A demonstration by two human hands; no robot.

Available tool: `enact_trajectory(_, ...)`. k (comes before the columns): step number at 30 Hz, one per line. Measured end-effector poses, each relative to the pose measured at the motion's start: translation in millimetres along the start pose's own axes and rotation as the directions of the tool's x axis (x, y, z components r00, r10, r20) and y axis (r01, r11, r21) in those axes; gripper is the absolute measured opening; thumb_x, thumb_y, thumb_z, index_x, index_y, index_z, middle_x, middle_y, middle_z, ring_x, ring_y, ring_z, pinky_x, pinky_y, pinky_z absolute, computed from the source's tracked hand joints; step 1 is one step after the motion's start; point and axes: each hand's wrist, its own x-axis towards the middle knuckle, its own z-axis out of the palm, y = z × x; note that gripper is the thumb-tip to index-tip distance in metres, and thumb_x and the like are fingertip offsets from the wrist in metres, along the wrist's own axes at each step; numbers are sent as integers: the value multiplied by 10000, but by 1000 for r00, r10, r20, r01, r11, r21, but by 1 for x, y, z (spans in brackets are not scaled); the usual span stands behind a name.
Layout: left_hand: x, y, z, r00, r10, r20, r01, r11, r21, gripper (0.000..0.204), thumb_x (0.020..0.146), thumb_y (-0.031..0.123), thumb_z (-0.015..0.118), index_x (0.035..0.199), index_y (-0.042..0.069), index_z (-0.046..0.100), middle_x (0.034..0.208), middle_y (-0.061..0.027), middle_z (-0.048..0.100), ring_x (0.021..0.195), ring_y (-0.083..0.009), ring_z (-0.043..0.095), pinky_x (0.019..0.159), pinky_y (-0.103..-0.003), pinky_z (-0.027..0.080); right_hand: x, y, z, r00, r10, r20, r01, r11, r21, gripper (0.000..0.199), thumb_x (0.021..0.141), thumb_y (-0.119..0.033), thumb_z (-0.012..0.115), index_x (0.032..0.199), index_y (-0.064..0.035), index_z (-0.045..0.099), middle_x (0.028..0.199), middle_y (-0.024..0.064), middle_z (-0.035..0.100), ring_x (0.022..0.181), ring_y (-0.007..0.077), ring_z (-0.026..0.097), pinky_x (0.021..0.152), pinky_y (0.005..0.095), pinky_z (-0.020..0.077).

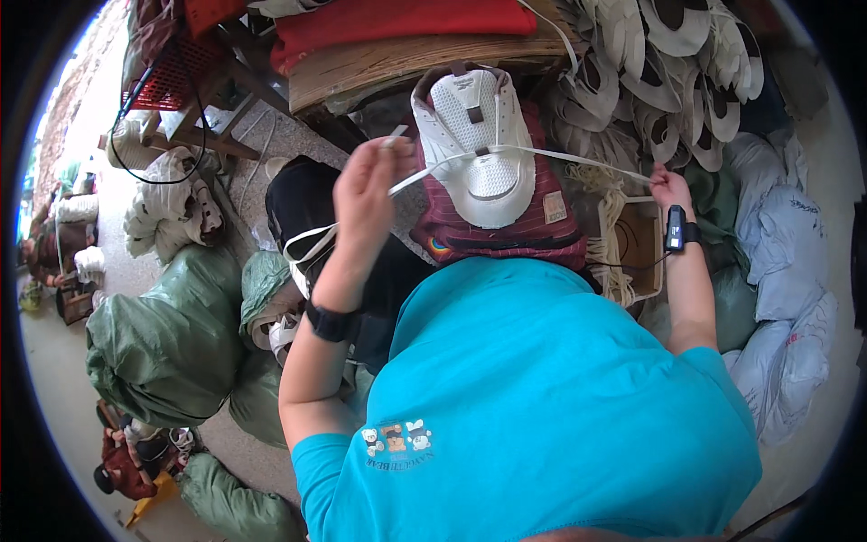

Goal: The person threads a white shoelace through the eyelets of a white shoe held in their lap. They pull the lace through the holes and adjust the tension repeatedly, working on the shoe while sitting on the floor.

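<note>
A white shoe upper (498, 183) with brown lining rests on striped maroon cloth (551, 221) over my lap, its toe toward me. One flat white shoelace (587, 160) passes through the lowest holes and spreads out to both sides. My left hand (366, 185) is closed on the left length, its fingers pinched near the tip. Out to the right, my right hand (670, 190) pinches the other length, drawn nearly straight. The upper itself is touched by neither hand.
Ahead stands a wooden table (397, 68) with red cloth (406, 34). Many shoe uppers (668, 77) hang at the upper right. A bin (643, 244) of pale laces sits by my right arm. Green sacks (172, 334) and white bags (790, 253) flank me; other people work at far left.
</note>
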Motion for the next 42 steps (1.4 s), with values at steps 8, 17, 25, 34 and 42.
enact_trajectory(8, -3, -16, 41, 975, -151, 163, 88, 937, 338, 286, 1035, 253, 527, 932, -6, 596, 707, -49, 547, 655, -123, 504, 616, -294, 444, 13, 23, -110, 931, -95, -351, -55, 917, -394, 167, 937, -118, 425, 872, -58, 566, 679, 16, 495, 470, 117, 397, 389, 265, 299)
enact_trajectory(17, -1, 4, 48, 958, -255, 134, 201, 925, 323, 315, 991, 249, 576, 825, -19, 596, 681, -117, 531, 628, -184, 505, 613, -353, 442, -153, 87, 166, 856, 3, 517, 385, 663, -642, 551, 1007, -161, 514, 1476, 44, 310, 1022, 113, 697, 528, 22, 412, 442, 194, 320)
enact_trajectory(25, -5, -8, 53, 984, 116, 132, -172, 801, 574, 276, 942, 209, 585, 767, -5, 598, 693, -137, 557, 606, -250, 524, 584, -371, 432, -218, 118, 247, 621, 213, 754, 624, 447, -640, 287, 1040, -203, 503, 1242, -3, 535, 932, 35, 681, 674, 26, 520, 639, 163, 424)
enact_trajectory(34, 7, -8, 50, 926, -353, 131, 336, 932, 135, 273, 976, 231, 583, 813, 19, 639, 666, 33, 529, 601, -77, 488, 532, -238, 353, -216, 130, 250, 559, 257, 788, 756, 232, -612, 155, 1008, -157, 573, 972, -21, 639, 795, -69, 555, 723, 9, 483, 639, 185, 404)
enact_trajectory(42, 19, 22, 39, 915, 154, 374, -393, 551, 736, 171, 818, 187, 715, 925, 62, 669, 937, -133, 584, 884, -346, 620, 746, -445, 511, -204, 132, 258, 565, 337, 753, 745, 185, -641, 202, 960, -170, 632, 825, -20, 611, 759, -52, 564, 721, 33, 486, 631, 227, 409)
